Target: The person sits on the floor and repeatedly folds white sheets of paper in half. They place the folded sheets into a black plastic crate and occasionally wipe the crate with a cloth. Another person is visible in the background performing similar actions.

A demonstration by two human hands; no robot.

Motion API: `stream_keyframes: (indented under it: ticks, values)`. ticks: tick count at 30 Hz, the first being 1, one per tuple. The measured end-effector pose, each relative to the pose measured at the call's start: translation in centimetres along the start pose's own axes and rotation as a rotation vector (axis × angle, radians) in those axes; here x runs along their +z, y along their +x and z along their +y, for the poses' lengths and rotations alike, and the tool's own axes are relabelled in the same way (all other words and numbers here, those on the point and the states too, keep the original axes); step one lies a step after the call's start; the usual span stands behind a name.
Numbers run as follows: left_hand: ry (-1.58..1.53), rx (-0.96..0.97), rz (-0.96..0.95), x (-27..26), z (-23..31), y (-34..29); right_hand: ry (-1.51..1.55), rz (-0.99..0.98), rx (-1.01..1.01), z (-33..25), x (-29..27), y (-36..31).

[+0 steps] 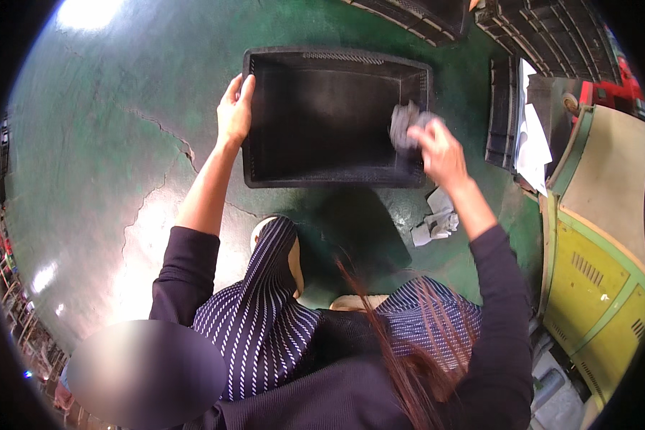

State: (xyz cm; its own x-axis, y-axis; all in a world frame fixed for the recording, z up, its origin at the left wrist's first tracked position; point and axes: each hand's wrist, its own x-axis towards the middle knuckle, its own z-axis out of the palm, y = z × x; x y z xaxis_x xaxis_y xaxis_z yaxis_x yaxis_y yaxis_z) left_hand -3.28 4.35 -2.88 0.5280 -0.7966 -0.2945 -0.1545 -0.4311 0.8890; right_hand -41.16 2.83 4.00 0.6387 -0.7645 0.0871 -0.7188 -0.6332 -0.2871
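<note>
A black plastic crate (322, 115) is in front of me, its open side facing me and its inside bare apart from a blurred light patch. My left hand (235, 111) grips the crate's left wall, thumb and fingers on either side of the rim. At the right wall, my right hand (441, 150) is closed on a crumpled grey rag (406, 125), which lies against the inner right side of the crate. Part of the rag is hidden by the fingers.
Crumpled white paper or cloth (437, 218) lies on the green floor (122, 129) below the crate's right corner. Black crates (545, 36) stand at the upper right, near white sheets (532, 150). A yellow-green cabinet (588, 265) stands at the right. Cracks run across the floor at left.
</note>
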Motion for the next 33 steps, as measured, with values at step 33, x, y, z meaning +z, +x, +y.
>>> stream_keyframes:
  ticks: [33]
  values:
    - [0.163, 0.119, 0.004, 2.4, 2.1, -1.7, -0.195, -0.720, 0.328, -3.0, 5.2, -1.0]
